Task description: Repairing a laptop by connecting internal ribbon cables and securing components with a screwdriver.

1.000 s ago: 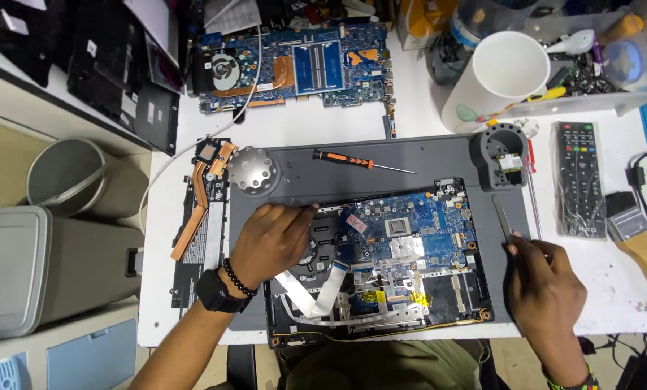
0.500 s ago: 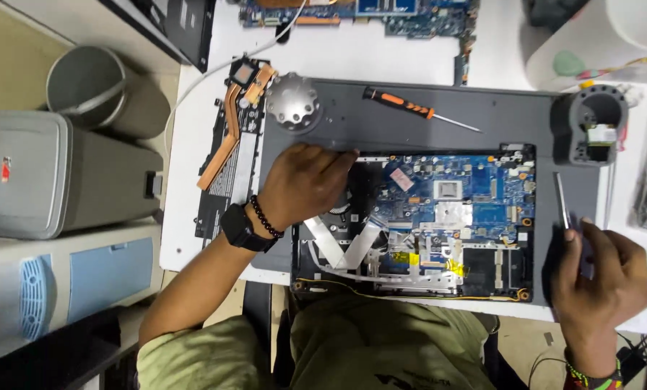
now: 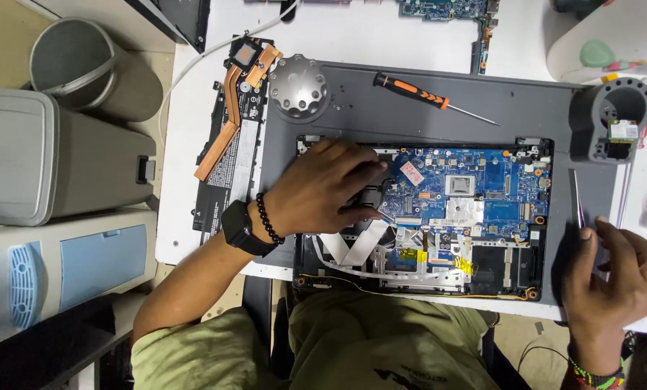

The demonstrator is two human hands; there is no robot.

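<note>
Since half a second ago our view has dropped nearer, so the opened laptop (image 3: 424, 217) fills more of the frame, and our right hand (image 3: 616, 271) has slid a little right along the near edge. Our left hand (image 3: 323, 191) stays spread over the left part of the blue circuit board (image 3: 468, 195), fingers (image 3: 363, 209) curled down onto a dark part there; we cannot tell whether they grip it or only press. Our right hand's fingers close loosely round thin metal tweezers (image 3: 575, 198), tips pointing far. The laptop lies on the grey mat (image 3: 381, 112) on the white worktop (image 3: 186, 180), the orange-handled screwdriver (image 3: 424, 94) just beyond it. We judge it best to hold the board steady with the left hand and bring the tweezers in low and slowly, clear of the flat white cables (image 3: 352, 249).
</note>
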